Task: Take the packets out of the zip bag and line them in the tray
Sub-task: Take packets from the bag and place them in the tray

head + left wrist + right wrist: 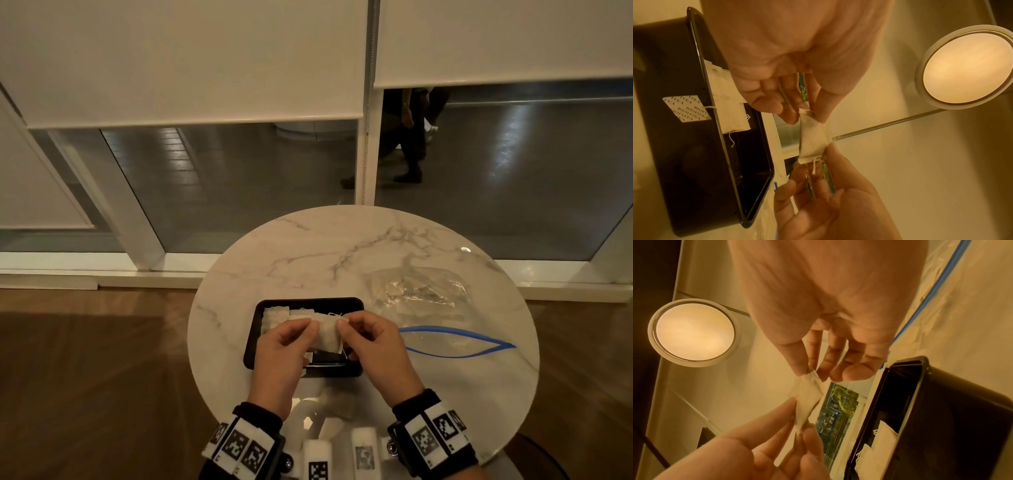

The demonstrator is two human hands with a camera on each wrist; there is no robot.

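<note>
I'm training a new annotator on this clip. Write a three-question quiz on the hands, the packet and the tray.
1. True or false: both the left hand and the right hand pinch the same packet.
2. Where is the held packet? A) flat on the marble table B) in the air over the black tray C) inside the zip bag
3. Fill in: the zip bag's blue seal is ___ (open/closed).

Key: 1 true; 2 B; 3 open.
</note>
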